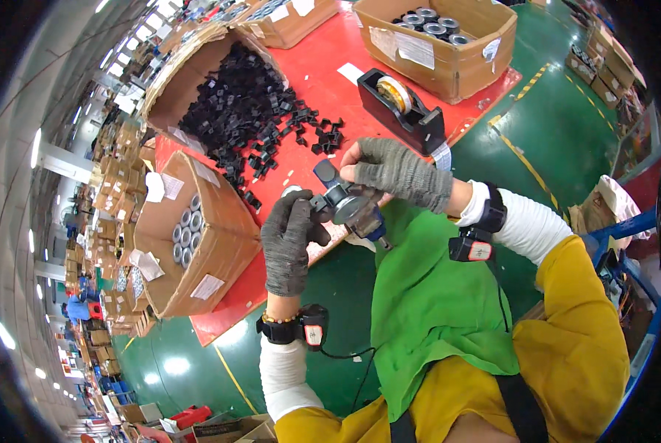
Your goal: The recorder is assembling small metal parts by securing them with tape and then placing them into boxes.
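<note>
Between my two gloved hands is a blue and dark grey device (356, 210) with a rounded body, a blue block at its upper end and a narrow metal tip pointing down right. I cannot make out its exact kind. My left hand (288, 240), in a grey knit glove, closes its thumb and fingers on the device's left side, by a small black part. From the right, my right hand (401, 171), its glove leaving fingertips bare, pinches near the blue upper end. Just beyond them, loose black plastic clips (231, 111) spill from a tipped carton (172, 81) across the red tabletop (312, 70).
A black tape dispenser (426, 125) stands beyond my right hand. An open carton (419, 63) of round metal-rimmed parts sits at the far right of the table. Another carton (220, 255) with similar parts is at left. Green floor (197, 369) with yellow lines surrounds the table.
</note>
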Available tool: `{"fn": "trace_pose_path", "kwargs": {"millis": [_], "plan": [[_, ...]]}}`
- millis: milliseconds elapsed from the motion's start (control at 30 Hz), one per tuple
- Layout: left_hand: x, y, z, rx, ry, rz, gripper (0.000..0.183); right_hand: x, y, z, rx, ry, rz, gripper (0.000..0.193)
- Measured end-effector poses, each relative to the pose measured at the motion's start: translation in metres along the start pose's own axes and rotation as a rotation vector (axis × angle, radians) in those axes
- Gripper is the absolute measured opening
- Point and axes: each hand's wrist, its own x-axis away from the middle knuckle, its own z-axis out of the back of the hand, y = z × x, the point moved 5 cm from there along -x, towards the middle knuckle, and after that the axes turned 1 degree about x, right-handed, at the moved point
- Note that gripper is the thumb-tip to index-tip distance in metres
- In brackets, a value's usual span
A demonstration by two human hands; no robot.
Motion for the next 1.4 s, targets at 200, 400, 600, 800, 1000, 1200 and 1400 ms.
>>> {"fn": "trace_pose_path", "kwargs": {"millis": [200, 400, 600, 800, 1000, 1200, 1400], "plan": [[0.038, 0.019, 0.009, -0.092, 0.285, -0.215, 0.026, 0.018, 0.0, 0.083, 0.05, 0.269, 0.056, 0.018], [0.082, 0.016, -0.091, 0.051, -0.12, -0.102, 0.027, 0.008, 0.02, 0.173, 0.805, 0.51, 0.224, 0.033], [0.045, -0.043, -0.193, 0.261, -0.356, 0.2, 0.028, -0.022, 0.056, 0.178, 0.682, 0.297, -0.144, 0.038], [-0.001, -0.077, -0.213, 0.369, -0.227, 0.229, 0.03, 0.023, 0.007, 0.163, 0.313, 0.395, -0.018, 0.02], [-0.064, -0.111, -0.231, 0.738, -0.243, 0.367, 0.07, 0.146, 0.002, 0.152, 0.031, 0.254, -0.227, 0.021], [-0.091, -0.099, -0.247, 0.768, -0.209, 0.623, 0.082, 0.19, 0.035, 0.152, -0.2, 0.291, -0.251, 0.023], [-0.1, -0.103, -0.256, 0.741, -0.215, 0.65, 0.073, 0.195, 0.051, 0.162, -0.043, 0.304, -0.238, 0.022]]}}
